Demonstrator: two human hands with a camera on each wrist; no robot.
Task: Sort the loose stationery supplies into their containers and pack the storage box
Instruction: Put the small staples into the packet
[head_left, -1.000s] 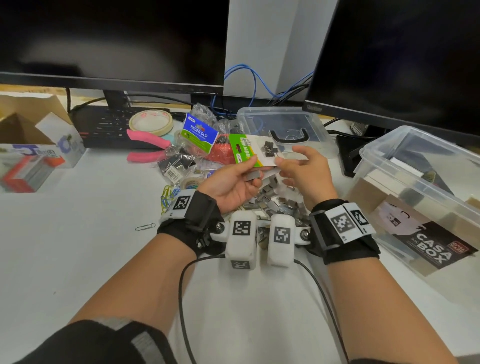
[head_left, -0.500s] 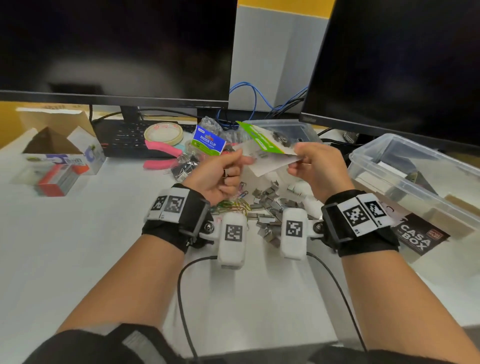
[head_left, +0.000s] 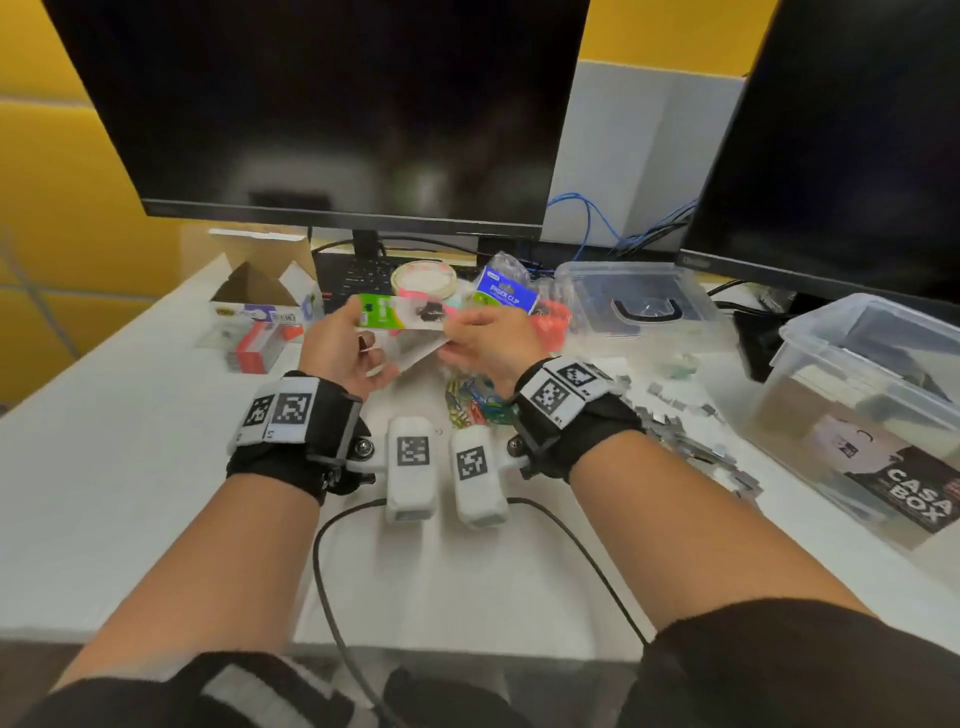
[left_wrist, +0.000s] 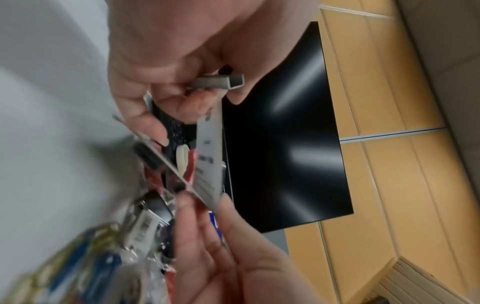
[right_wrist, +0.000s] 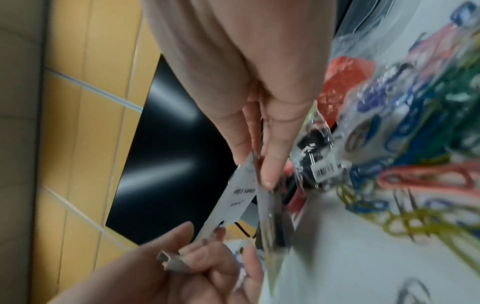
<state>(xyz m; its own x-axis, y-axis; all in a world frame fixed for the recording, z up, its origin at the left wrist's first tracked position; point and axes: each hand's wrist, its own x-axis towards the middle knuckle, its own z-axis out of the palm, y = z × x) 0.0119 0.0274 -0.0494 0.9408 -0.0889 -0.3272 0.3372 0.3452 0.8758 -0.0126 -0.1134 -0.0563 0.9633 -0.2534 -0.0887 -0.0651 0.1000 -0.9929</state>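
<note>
Both my hands hold a small packet (head_left: 400, 318) with a green header card and a clear pouch that has dark clips inside, above the white desk. My left hand (head_left: 358, 335) pinches its green end. The same hand also keeps a grey staple strip (left_wrist: 221, 82) in its curled fingers. My right hand (head_left: 462, 332) pinches the pouch's other end, where the white back card (right_wrist: 233, 202) and the clear film part. Loose staple strips (head_left: 691, 441) lie to the right of my right wrist. A heap of coloured paper clips (head_left: 478, 405) sits under it.
A large clear storage box (head_left: 810, 374) stands at the right. A small lidded clear box (head_left: 639, 301) sits under the right monitor. A binder clip bag (head_left: 506, 296), a tape roll (head_left: 423, 278) and an open cardboard box (head_left: 260, 296) line the back. Two monitors stand behind.
My hands have carried the packet left and farther back, from above the staple pile to in front of the tape roll. It now lies flatter. My head has tilted up.
</note>
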